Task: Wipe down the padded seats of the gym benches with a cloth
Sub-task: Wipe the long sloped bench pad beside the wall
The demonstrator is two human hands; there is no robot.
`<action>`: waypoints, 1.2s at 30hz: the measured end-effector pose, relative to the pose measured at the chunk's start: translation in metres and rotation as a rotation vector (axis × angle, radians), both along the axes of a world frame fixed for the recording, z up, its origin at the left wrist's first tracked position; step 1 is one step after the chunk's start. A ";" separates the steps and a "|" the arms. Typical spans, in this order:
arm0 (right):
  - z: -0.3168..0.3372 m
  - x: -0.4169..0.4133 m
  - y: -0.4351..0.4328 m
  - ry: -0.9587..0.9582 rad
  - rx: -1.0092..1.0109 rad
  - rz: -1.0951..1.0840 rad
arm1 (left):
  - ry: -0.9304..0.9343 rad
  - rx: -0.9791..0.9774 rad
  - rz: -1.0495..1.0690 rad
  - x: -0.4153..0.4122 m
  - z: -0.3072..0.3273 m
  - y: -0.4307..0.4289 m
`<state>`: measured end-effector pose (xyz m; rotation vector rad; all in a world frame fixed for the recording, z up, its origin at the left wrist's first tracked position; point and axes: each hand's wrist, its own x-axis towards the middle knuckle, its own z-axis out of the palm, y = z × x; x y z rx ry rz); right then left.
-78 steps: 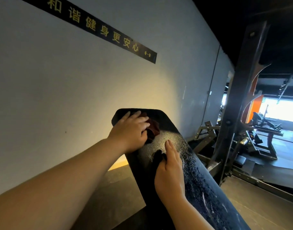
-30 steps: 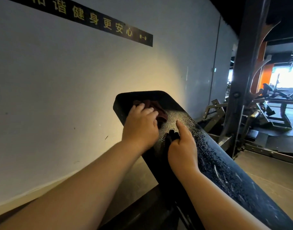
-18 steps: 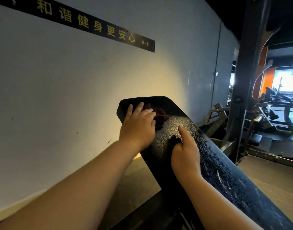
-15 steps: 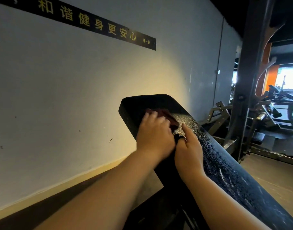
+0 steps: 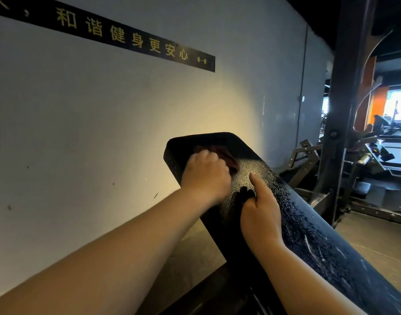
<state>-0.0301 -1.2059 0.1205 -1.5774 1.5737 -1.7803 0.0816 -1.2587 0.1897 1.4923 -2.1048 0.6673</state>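
- Cloth (image 5: 226, 155), dark red, at far end of inclined black bench pad (image 5: 308, 235); left hand (image 5: 205, 176) presses it, fingers curled over it.
- Right hand (image 5: 259, 212) grips pad's near-left edge, forefinger extended.
- Grey wall (image 5: 104, 121) at left; rack upright (image 5: 340, 110) at right.

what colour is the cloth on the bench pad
Dark red cloth, under the left hand, seen in the head view.

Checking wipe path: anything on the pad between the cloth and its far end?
Nothing visible. The left hand presses the cloth near the pad's far end; the right hand rests nearer.
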 end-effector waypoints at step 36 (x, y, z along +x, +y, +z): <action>-0.001 -0.001 0.002 -0.346 -0.114 0.090 | -0.209 0.249 -0.395 0.009 -0.002 0.003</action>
